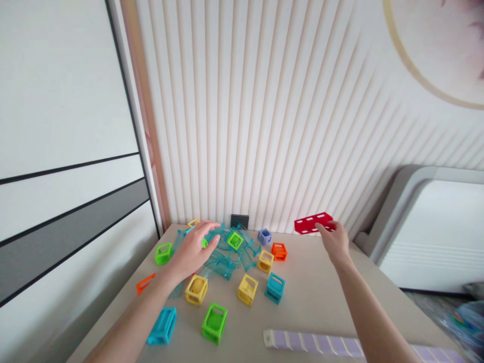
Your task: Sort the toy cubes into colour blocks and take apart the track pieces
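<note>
My right hand (336, 241) grips the end of a flat red plastic piece with rectangular holes (308, 224), raised above the table near the wall. On the left, my left hand (196, 249) hangs over a heap of clear teal plastic pieces (223, 264), its thumb and fingers apart and nothing between them. A green block frame (235, 240) lies on the heap, and another green one is partly hidden behind the left hand. Close by stand yellow block frames (196, 290), (247, 290) and an orange block frame (279, 251).
Around the table (302, 302) are blue block frames (162, 325), green ones (215, 322) and a purple one (264, 236). A lilac and white strip (313, 343) runs along the near side, partly under my right forearm. A ribbed wall (242, 126) with a black socket (239, 221) stands behind.
</note>
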The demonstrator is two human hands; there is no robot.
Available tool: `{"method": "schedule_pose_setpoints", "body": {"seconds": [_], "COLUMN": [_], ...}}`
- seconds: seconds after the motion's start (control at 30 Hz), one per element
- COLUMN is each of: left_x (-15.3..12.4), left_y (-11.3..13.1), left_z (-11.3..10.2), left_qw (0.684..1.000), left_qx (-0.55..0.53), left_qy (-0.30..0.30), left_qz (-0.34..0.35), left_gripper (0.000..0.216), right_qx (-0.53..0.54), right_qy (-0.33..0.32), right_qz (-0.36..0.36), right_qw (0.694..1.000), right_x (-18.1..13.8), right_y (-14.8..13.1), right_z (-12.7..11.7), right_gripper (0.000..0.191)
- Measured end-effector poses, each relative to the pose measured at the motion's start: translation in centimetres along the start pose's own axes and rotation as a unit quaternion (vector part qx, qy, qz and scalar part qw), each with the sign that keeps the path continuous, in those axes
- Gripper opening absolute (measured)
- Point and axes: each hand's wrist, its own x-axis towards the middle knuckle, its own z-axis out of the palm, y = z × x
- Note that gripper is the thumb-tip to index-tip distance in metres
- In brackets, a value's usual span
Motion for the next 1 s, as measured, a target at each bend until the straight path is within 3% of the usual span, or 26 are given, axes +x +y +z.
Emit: {"method": "schedule_pose_setpoints", "body": {"seconds": [0.23, 0.3, 0.4, 0.5, 0.6, 0.73, 0.87, 0.93, 1.0], "left_x": [1.7, 2.0, 2.3, 2.4, 2.4, 2.2, 1.9, 1.9, 1.8], "left_y": [3.0, 3.6, 4.4, 4.8, 4.8, 4.7, 4.6, 4.5, 4.5], "left_z": [0.9, 0.5, -0.2, -0.8, -1.1, -1.5, -2.0, -2.1, -2.1], "left_qw": [0.998, 0.998, 0.999, 0.999, 0.995, 0.983, 0.974, 0.970, 0.966], "left_qx": [-0.046, -0.051, -0.030, 0.022, 0.080, 0.147, 0.175, 0.181, 0.188], "left_qy": [-0.031, -0.030, -0.021, 0.007, -0.001, -0.035, -0.053, -0.064, -0.083], "left_qz": [-0.026, -0.024, 0.010, 0.036, 0.051, 0.102, 0.138, 0.148, 0.157], "left_gripper": [0.072, 0.078, 0.071, 0.052, 0.043, 0.050, 0.060, 0.063, 0.064], "right_qx": [0.264, 0.392, 0.463, 0.447, 0.391, 0.357, 0.352, 0.323, 0.258], "right_qy": [-0.165, -0.238, -0.301, -0.367, -0.410, -0.416, -0.440, -0.475, -0.501], "right_qz": [-0.062, -0.023, 0.009, 0.010, -0.002, -0.003, 0.007, -0.018, -0.057], "right_qw": [0.948, 0.888, 0.834, 0.816, 0.824, 0.836, 0.826, 0.818, 0.824], "right_x": [-9.5, -11.9, -14.3, -15.1, -14.9, -14.3, -13.6, -13.4, -13.4], "right_y": [-9.3, -11.1, -12.5, -12.7, -12.4, -11.7, -10.9, -10.5, -10.1], "right_z": [5.0, 5.7, 5.6, 4.7, 3.3, 2.5, 2.8, 3.0, 3.0], "right_gripper": [0.035, 0.032, 0.033, 0.035, 0.039, 0.045, 0.064, 0.077, 0.075]}}
